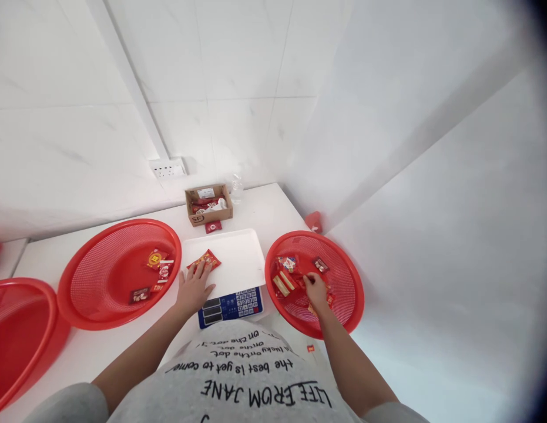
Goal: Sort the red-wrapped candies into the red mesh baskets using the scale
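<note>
My left hand (194,290) rests with fingers spread over a red snack packet (211,259). That packet lies on the white pan (242,255) of a digital scale, whose blue keypad (248,303) faces me. On the right, my right hand (316,290) reaches into a round red plastic basket (358,294), fingers pinched together among small wrapped snacks. Whatever the fingers hold is too small to make out. Around it in that basket are a dark red packet (320,264), a yellowish wrapped bar (285,284) and a colourful packet (289,264).
A second red basket (74,314) at left holds several small packets. Another red basket (39,285) is cut off at the far left. Behind the scale stand a cardboard box (211,216) of packets, a red packet (213,227) and a clear plastic item (237,189). Walls bound the table.
</note>
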Tool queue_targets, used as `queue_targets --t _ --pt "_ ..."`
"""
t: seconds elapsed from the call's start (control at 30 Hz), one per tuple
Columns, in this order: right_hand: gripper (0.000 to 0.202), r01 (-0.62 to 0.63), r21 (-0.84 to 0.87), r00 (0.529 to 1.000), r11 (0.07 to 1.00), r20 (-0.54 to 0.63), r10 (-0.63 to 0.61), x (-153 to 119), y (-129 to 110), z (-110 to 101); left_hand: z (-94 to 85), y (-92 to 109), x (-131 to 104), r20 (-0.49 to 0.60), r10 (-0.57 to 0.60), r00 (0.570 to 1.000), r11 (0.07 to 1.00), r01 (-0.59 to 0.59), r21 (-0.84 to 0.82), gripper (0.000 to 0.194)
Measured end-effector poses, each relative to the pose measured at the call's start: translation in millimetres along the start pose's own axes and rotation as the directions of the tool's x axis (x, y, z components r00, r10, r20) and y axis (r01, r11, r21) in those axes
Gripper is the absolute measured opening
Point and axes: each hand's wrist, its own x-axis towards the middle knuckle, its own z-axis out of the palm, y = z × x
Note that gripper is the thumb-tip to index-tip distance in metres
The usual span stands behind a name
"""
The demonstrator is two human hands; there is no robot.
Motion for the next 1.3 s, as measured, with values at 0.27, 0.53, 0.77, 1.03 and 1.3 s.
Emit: queue_targets --t 0.27,0.53,0.77,1.03,1.3 --pt "0.03 0.037 0.521 0.995 0.853 0.062 -0.081 -31 -115 7 -9.1 4 -4 -0.064 0.018 0.998 0.998 -0.022 -0.06 0.053" --pt "0.03 -0.369 0.676 0.835 0.638 0.543 -0.092 -64 -166 61 0.0 7 -13 -0.191 0.02 0.981 0.988 -0.049 -0.146 0.055" --pt "0.035 -0.336 0.709 0.859 0.62 0.5 -0.107 -59 -161 69 11.7 6 -17 -0.172 0.155 0.973 0.964 -0.187 -0.189 0.06" --pt "0.063 -0.341 0.684 0.77 0.645 0.597 -0.226 -53 -165 74 18.7 15 -14 -0.15 0.281 0.948 0.933 -0.306 -0.19 0.059" --pt "0.063 -0.064 0.515 0.853 0.855 0.473 -0.222 -52 -154 87 21.0 15 -13 -0.081 0.281 0.956 0.933 -0.292 -0.211 0.063"
